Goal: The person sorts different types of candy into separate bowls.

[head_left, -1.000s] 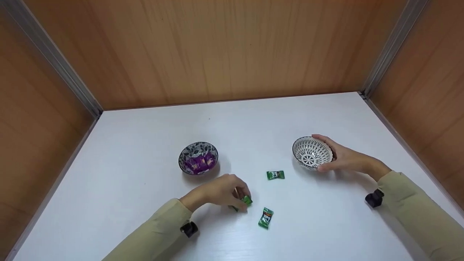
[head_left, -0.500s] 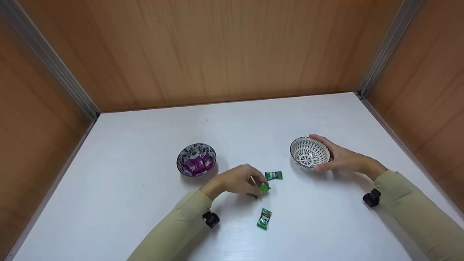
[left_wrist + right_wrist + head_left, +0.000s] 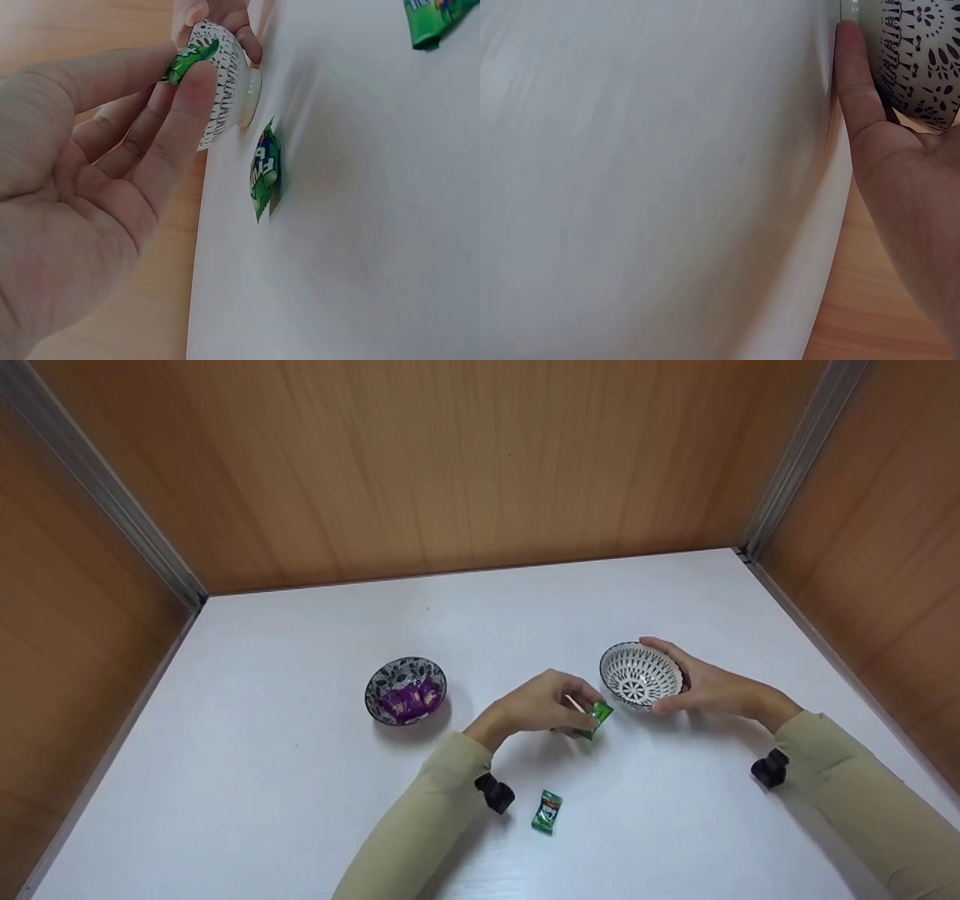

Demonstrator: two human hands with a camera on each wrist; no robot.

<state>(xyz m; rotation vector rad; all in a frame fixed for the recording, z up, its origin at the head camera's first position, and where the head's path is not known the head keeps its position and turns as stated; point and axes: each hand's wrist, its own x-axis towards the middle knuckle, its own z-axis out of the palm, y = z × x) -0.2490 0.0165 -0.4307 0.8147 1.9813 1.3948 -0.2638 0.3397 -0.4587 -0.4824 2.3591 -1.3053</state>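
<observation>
Between thumb and fingertips, my left hand [image 3: 546, 703] pinches a green-wrapped candy [image 3: 596, 720], held above the table just left of the white bowl. That white bowl [image 3: 641, 675], with a black pattern, shows no candy inside. My right hand [image 3: 709, 686] holds it by its right side, thumb near the front and fingers behind. In the left wrist view, a second green candy [image 3: 265, 171] lies on the table under the left hand; the head view mostly hides it. Another green candy [image 3: 547, 812] lies nearer the front.
A dark floral bowl [image 3: 405, 666] stands to the left with several purple-wrapped candies [image 3: 411, 701] in it. Wooden panels [image 3: 465, 465] close off the back and both sides of the white table [image 3: 262, 697].
My left hand has carried the green candy right and away from me, from the table's middle to beside the white bowl. My right hand keeps its hold on the bowl.
</observation>
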